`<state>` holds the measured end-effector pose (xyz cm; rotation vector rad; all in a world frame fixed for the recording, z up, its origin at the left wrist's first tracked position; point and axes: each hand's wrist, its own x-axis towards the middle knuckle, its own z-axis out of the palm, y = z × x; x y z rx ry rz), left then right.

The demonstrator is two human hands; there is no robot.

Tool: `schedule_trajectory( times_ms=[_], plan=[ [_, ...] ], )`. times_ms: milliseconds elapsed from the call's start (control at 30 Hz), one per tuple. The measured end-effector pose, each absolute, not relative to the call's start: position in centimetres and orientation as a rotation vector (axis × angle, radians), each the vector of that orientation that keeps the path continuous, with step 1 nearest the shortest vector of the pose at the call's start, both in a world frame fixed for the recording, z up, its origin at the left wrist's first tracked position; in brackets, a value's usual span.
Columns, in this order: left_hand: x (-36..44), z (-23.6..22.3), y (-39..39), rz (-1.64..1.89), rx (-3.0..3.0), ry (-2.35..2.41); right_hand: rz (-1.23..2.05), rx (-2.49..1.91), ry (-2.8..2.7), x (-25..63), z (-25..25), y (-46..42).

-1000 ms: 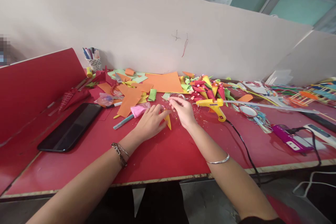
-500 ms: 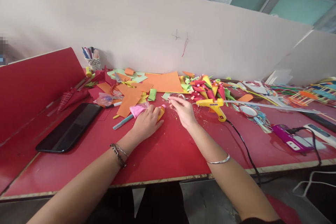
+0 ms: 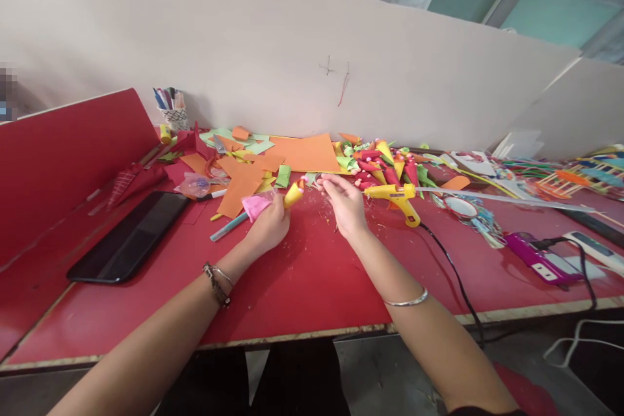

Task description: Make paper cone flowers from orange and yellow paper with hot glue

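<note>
My left hand (image 3: 270, 226) is closed around a small yellow paper cone (image 3: 293, 195), whose end with a pink tip points up and to the right. A pink packet in clear plastic (image 3: 256, 205) and a blue pen (image 3: 229, 227) lie just beside that hand. My right hand (image 3: 345, 205) is a short way to the right, its thumb and fingers pinched together near the cone's tip. What sits in the pinch is too small to make out. Right of it, a yellow hot glue gun (image 3: 397, 198) rests on the red table with a clear glue stick in its back.
A phone (image 3: 129, 237) lies at left, near a pen cup (image 3: 173, 110). Orange paper (image 3: 307, 153) and scraps spread along the wall. Behind the glue gun is a pile of coloured paper cones (image 3: 383, 162). A purple power strip (image 3: 541, 260) with cords lies at right.
My left hand has picked the yellow cone up off the table and turned it upward. My right hand has stayed nearly in place, its fingers shifting slightly.
</note>
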<state>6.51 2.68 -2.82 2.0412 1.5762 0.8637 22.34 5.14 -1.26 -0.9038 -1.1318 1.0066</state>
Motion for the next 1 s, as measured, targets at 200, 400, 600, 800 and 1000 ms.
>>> schedule_trajectory(
  times_ms=[200, 400, 600, 800, 1000],
  plan=[
    [6.7, -1.7, 2.7, 1.040, 1.700, 1.439, 0.983, -0.897, -1.131, 22.2, -0.8, 4.7],
    [7.2, -1.2, 2.1, 1.065, 1.552, 1.240, 0.889, -0.867, -1.298, 21.6, 0.1, 3.4],
    [7.4, -1.8, 2.2, 1.064, 1.506, 1.107, 0.691, -0.839, -1.455, 21.0, 0.5, 2.4],
    [7.6, -1.8, 2.1, 1.056, 1.558, 1.079, 0.809, -0.803, -1.361, 20.7, 0.5, 2.4],
    [7.7, -1.4, 1.8, 1.017, 1.657, 1.093, 0.830, -0.819, -1.366, 20.7, 0.7, 2.3]
  ],
)
